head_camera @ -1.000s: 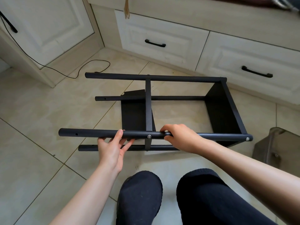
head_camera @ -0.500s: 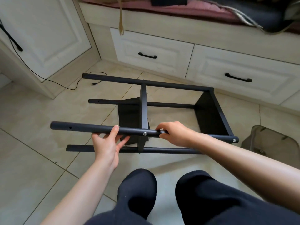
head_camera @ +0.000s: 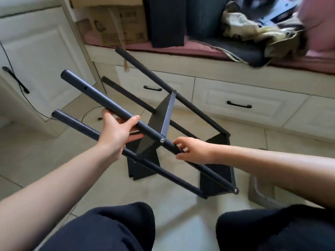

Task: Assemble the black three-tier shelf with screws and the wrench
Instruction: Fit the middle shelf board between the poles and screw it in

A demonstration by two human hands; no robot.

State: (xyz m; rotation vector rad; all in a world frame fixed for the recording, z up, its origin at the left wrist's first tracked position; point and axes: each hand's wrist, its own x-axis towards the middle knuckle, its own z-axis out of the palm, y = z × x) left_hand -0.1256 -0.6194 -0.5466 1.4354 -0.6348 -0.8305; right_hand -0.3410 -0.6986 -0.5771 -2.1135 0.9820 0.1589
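1. Tiled floor (head_camera: 54, 160): carries the work; pale tiles, dark grout lines.
2. Cabinet run along the far edge of the floor: white drawers (head_camera: 241, 105) with black bar handles, a pink-cushioned bench top (head_camera: 199, 51) above.
3. On the bench top: a cardboard box (head_camera: 117, 26) at the left, dark upright panels (head_camera: 166, 22) beside it, crumpled cloth (head_camera: 253, 33) toward the right.
4. Black shelf frame (head_camera: 168, 113): tilted, its right end down at the floor near the right edge, its left end raised into the air. Four round posts run diagonally; two shelf panels sit between them, one at mid-length, one at the low end.
5. Nearest upper post (head_camera: 101, 96): open top end, small hole in its side, silver screw (head_camera: 161, 140) at the middle panel joint; another screw (head_camera: 235, 190) at the low end.
6. Left hand (head_camera: 117, 133): under the nearest upper post, fingers curled up round it, thumb over the top, grasping.
7. Right hand (head_camera: 195, 151): on the same post just below the middle screw, fingertips and thumb pinching it.
8. Knees in dark trousers (head_camera: 108, 229) at the near edge.
9. Grey translucent bin (head_camera: 261, 194) at the right edge of the floor, beside the frame's low end.
10. Black cable (head_camera: 36, 109) trailing over the left cabinet door to the floor.
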